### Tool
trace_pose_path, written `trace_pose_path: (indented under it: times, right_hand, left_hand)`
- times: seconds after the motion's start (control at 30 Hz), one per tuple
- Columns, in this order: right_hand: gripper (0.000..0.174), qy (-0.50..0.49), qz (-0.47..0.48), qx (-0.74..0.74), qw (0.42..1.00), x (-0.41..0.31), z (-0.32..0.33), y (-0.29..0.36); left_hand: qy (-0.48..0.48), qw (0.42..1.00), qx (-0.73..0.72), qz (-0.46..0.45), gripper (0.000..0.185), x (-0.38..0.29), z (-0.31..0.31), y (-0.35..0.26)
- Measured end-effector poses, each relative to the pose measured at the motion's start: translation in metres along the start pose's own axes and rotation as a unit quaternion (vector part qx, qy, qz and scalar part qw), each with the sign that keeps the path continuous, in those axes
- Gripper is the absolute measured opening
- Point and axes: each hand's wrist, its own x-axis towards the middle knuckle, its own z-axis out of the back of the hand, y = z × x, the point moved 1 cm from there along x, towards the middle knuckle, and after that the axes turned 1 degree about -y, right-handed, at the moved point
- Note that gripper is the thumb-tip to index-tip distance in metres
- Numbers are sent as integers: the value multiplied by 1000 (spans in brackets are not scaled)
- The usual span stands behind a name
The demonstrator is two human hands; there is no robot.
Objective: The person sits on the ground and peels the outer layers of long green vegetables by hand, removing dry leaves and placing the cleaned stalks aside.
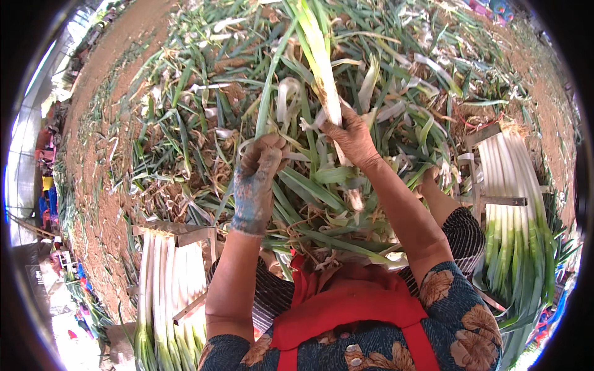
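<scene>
My right hand [350, 137], bare, is closed around the white lower stalk of a large green onion or leek [326, 88], whose green end points away from me. My left hand [261, 160], in a worn, soiled blue glove, grips a long green leaf [268, 92] and some pale peelings. Between and beyond my hands lies a thick litter of loose leaves and white outer skins [297, 181]. The root end of the held stalk is partly hidden by my right hand and the litter below.
Metal racks hold cleaned white-and-green stalks, one bundle at the left [160, 278] and another at the right [510, 185], roots outward. Bare brown soil [93, 185] strewn with scraps borders the heap. Colourful objects line the far left edge.
</scene>
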Motion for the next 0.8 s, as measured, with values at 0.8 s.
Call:
trace_pose_path:
  times: [0.8]
  right_hand:
    - [18, -112, -35, 215, 969, -107, -89, 29]
  left_hand:
    - [-15, 984, -162, 71, 34, 9, 4, 37]
